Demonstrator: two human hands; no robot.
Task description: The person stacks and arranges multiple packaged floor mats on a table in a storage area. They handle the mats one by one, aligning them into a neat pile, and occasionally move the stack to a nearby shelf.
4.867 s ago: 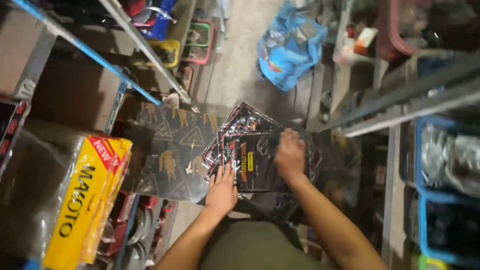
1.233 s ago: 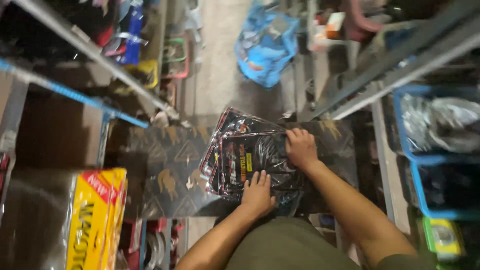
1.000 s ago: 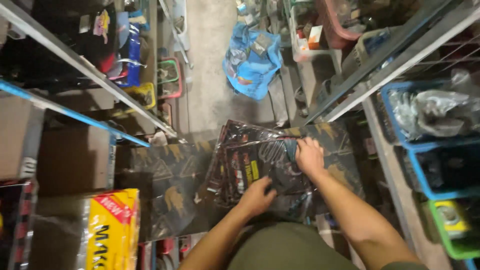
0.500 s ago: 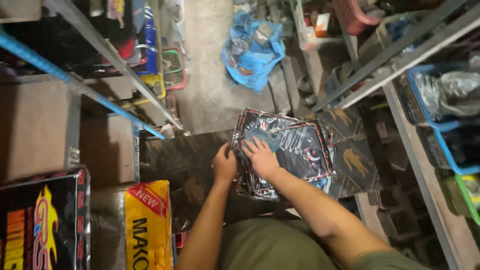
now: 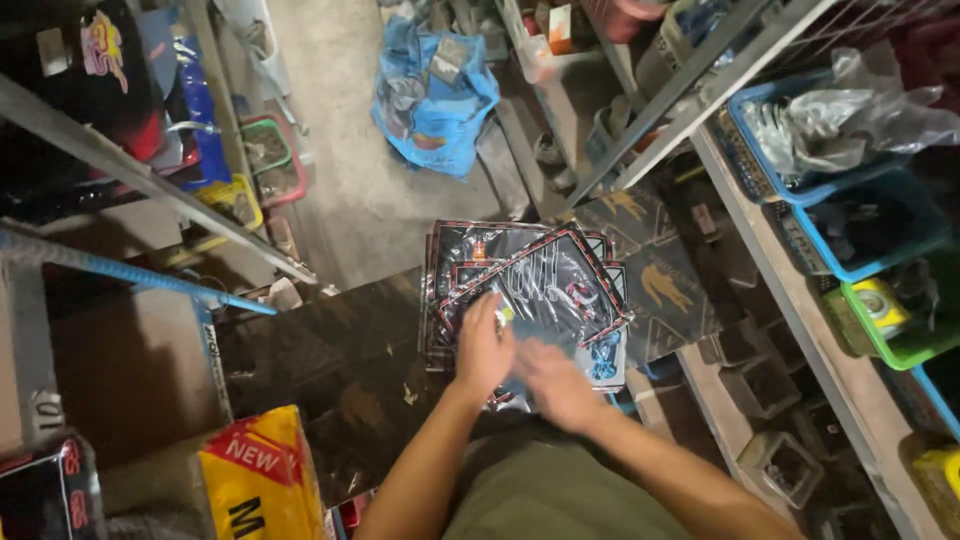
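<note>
You are looking through a single camera on your own head, aimed almost straight down past your chest, so your forearms come up from the bottom edge and your left hand (image 5: 484,350) and right hand (image 5: 556,378) sit low and close in the middle. The view takes in the floor (image 5: 350,130) far below at the top and shelving (image 5: 800,330) down both sides. There is no second view to share the scene with.

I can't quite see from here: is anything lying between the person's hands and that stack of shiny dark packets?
Nothing visible. The left hand and the right hand both rest directly on the stack of packets, on its near edge.
</note>
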